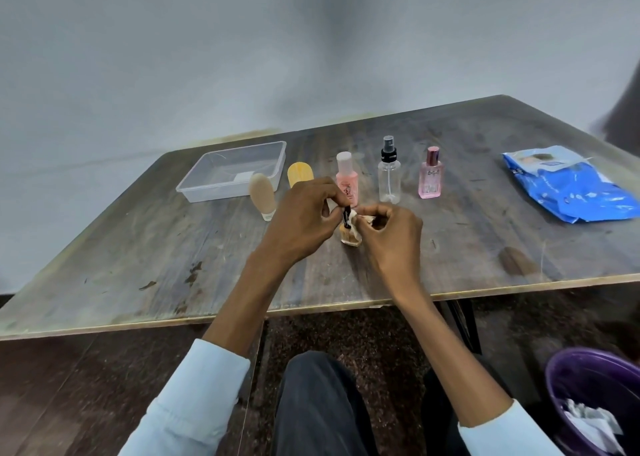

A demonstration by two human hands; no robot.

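**Scuffed table (138,248): a two-handed grip on the small beige bottle (351,239)**

Behind the dark, scratched table rises a plain grey wall (242,57), and you sit at the near edge with both arms reaching over the wood. Your left hand (304,220) is curled, thumb and fingertips pinching the black cap (346,217) of the small beige bottle. Your right hand (391,237) is curled too. Its thumb and forefinger pinch a white wipe (360,217) that is pressed against the side of the cap, just above the bottle's shoulder. The bottle stands upright between your two hands, near the middle of the table. Whether its base rests on the wood or hangs just above it cannot be told.

Beyond your hands runs a row of toiletries, all upright:
- a tan tube (262,196) standing on its cap
- a yellow tube (300,174) partly hidden by your left knuckles
- a pink bottle (347,178) with a white cap, just behind the beige one
- a clear spray bottle (389,178) with a black pump
- a pink perfume bottle (430,178)

Left of the row, a clear plastic tray (194,189) lies near the far edge. Well off to the right lies a crumpled blue packet (571,189).

Below the table edge you see your pale blue sleeves (194,403) and your dark trousers (318,403). At lower right, a purple bin (568,386) holds crumpled white paper (588,421).
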